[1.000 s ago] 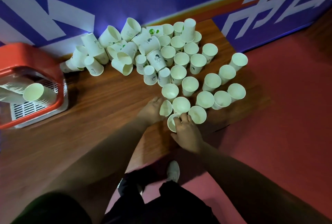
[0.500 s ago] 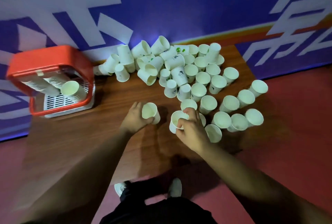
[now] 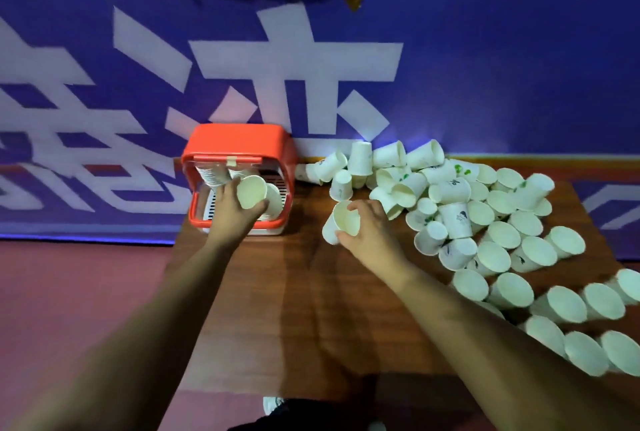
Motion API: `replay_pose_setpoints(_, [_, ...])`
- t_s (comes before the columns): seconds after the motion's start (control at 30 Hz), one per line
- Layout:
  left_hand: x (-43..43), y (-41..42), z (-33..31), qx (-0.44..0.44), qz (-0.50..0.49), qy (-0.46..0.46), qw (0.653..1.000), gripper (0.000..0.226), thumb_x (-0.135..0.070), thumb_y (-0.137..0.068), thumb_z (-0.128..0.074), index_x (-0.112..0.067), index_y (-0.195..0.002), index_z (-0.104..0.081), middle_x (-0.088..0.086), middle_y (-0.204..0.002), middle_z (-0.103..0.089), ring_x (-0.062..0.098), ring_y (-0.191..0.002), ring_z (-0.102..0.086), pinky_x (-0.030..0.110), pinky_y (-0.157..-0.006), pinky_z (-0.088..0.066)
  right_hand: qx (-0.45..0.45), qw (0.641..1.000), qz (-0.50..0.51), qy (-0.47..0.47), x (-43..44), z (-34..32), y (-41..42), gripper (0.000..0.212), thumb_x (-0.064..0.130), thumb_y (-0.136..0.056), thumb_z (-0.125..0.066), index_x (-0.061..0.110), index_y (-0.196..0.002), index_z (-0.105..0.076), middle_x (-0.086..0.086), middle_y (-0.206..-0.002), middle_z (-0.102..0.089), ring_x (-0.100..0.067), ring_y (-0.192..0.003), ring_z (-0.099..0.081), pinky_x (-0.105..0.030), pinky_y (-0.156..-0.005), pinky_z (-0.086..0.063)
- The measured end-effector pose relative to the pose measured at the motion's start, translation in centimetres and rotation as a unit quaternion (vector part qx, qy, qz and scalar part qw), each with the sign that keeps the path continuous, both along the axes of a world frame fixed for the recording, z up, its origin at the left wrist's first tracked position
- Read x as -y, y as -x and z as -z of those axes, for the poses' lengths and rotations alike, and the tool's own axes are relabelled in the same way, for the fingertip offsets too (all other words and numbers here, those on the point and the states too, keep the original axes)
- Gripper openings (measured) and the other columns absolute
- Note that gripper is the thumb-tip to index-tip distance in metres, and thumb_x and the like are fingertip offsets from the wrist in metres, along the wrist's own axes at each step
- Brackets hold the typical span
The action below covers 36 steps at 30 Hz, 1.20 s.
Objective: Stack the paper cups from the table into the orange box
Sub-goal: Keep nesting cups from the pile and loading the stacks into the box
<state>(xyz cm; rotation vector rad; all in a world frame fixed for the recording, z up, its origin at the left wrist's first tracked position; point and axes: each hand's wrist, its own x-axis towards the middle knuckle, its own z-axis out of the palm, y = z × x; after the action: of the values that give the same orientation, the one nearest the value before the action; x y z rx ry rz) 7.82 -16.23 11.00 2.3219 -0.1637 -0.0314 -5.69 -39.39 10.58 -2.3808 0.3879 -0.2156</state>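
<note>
Since the earlier frame, our left hand (image 3: 235,209) has carried its paper cup (image 3: 251,191) to the orange box (image 3: 239,140), fingers wrapped around it, mouth facing us, directly before the stacks inside; our right hand (image 3: 367,226) grips another cup (image 3: 341,223) above the tabletop (image 3: 311,292).

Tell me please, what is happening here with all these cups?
A person is filling the orange box with paper cups. The left hand holds one cup at the box's opening, where stacks already lie. The right hand holds another cup above the table. Many loose cups remain on the right.
</note>
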Motion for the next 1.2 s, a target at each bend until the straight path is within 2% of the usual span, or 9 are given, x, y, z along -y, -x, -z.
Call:
replay_pose_setpoints(0.13, [-1.5, -4.2, 0.7, -0.005, -0.001, 0.030, 1.000, 0.074, -0.039, -0.081, -0.077, -0.010, -0.141, -0.044, 0.012, -0.139, -0.048, 0.028, -0.129, -0.045, 0.046, -0.108, -0.039, 0.002, 1.000, 0.019, -0.013, -2.7, -0.3, -3.7, 0.066, 0.029, -0.076, -0.078, 0.015, -0.132, -0.046, -0.006, -0.134, -0.046, -0.024, -0.123, -0.046, -0.032, -0.099, -0.040])
replay_pose_setpoints(0.27, [-1.4, -6.9, 2.2, -0.001, 0.029, 0.012, 1.000, 0.068, -0.035, -0.083, -0.077, -0.012, -0.139, -0.047, 0.010, -0.136, -0.049, 0.025, -0.126, -0.045, 0.032, -0.100, -0.035, -0.001, 0.998, 0.049, -0.029, -4.0, 0.4, -6.8, 0.067, 0.027, -0.076, -0.079, 0.013, -0.133, -0.046, -0.007, -0.137, -0.045, -0.024, -0.125, -0.045, -0.028, -0.100, -0.037])
replay_pose_setpoints(0.43, [-1.0, -9.0, 5.6, -0.037, 0.107, -0.032, 0.993, 0.074, -0.034, -0.076, -0.082, -0.009, -0.137, -0.048, 0.014, -0.133, -0.048, 0.031, -0.125, -0.045, 0.040, -0.105, -0.037, 0.007, 0.994, 0.098, -0.049, -4.5, 1.2, -9.0, 0.066, 0.025, -0.076, -0.080, 0.014, -0.132, -0.047, -0.006, -0.135, -0.046, -0.020, -0.122, -0.047, -0.016, -0.094, -0.032])
replay_pose_setpoints(0.57, [-0.5, -9.7, 8.0, -0.076, 0.155, -0.065, 0.983, 0.079, -0.033, -0.074, -0.083, -0.015, -0.141, -0.047, 0.018, -0.131, -0.046, 0.037, -0.125, -0.043, 0.040, -0.107, -0.035, 0.003, 0.991, 0.116, -0.067, -4.7, 1.3, -10.9, 0.068, 0.028, -0.076, -0.080, 0.014, -0.133, -0.046, -0.005, -0.135, -0.046, -0.019, -0.123, -0.044, -0.020, -0.097, -0.032])
replay_pose_setpoints(0.73, [-0.8, -10.5, 9.4, -0.127, 0.165, -0.005, 0.978, 0.088, -0.041, -0.074, -0.084, -0.021, -0.148, -0.040, 0.007, -0.134, -0.043, 0.025, -0.127, -0.045, 0.035, -0.108, -0.038, 0.011, 0.989, 0.093, -0.114, -6.3, 1.4, -13.8, 0.069, 0.031, -0.075, -0.081, 0.018, -0.132, -0.044, 0.000, -0.133, -0.049, -0.019, -0.121, -0.048, -0.035, -0.101, -0.044])
replay_pose_setpoints(0.87, [-1.9, -11.1, 8.9, -0.161, 0.197, 0.083, 0.964, 0.085, -0.022, -0.076, -0.082, -0.013, -0.147, -0.036, -0.005, -0.131, -0.047, 0.011, -0.119, -0.047, 0.009, -0.094, -0.038, 0.032, 0.988, 0.065, -0.139, -8.1, 1.8, -15.2, 0.070, 0.033, -0.073, -0.082, 0.018, -0.130, -0.045, 0.003, -0.128, -0.052, -0.019, -0.117, -0.054, -0.044, -0.097, -0.049])
replay_pose_setpoints(1.03, [-3.1, -11.7, 9.4, -0.301, 0.113, 0.237, 0.917, 0.042, -0.019, -0.086, -0.063, -0.016, -0.128, -0.060, 0.002, -0.123, -0.067, 0.019, -0.118, -0.061, 0.032, -0.099, -0.049, 0.002, 0.996, 0.018, -0.088, -9.4, 2.8, -16.5, 0.069, 0.031, -0.073, -0.083, 0.016, -0.130, -0.047, -0.001, -0.129, -0.053, -0.017, -0.116, -0.052, -0.035, -0.097, -0.045])
replay_pose_setpoints(1.1, [-3.4, -11.7, 9.2, -0.309, 0.090, 0.271, 0.907, 0.028, -0.024, -0.099, -0.056, -0.018, -0.125, -0.064, 0.000, -0.121, -0.068, 0.016, -0.114, -0.063, 0.025, -0.089, -0.052, -0.016, 0.998, -0.007, -0.054, -9.9, 3.2, -17.0, 0.073, 0.032, -0.074, -0.083, 0.015, -0.133, -0.046, -0.002, -0.133, -0.052, -0.018, -0.120, -0.050, -0.029, -0.099, -0.042])
replay_pose_setpoints(1.2, [-3.6, -11.6, 9.0, -0.319, 0.087, 0.284, 0.900, 0.034, -0.037, -0.103, -0.046, -0.019, -0.125, -0.065, -0.004, -0.119, -0.069, 0.010, -0.109, -0.065, 0.019, -0.081, -0.051, -0.039, 0.998, -0.042, -0.016, -10.6, 4.0, -17.6, 0.076, 0.031, -0.075, -0.082, 0.015, -0.138, -0.043, -0.002, -0.141, -0.047, -0.020, -0.128, -0.046, -0.029, -0.102, -0.038])
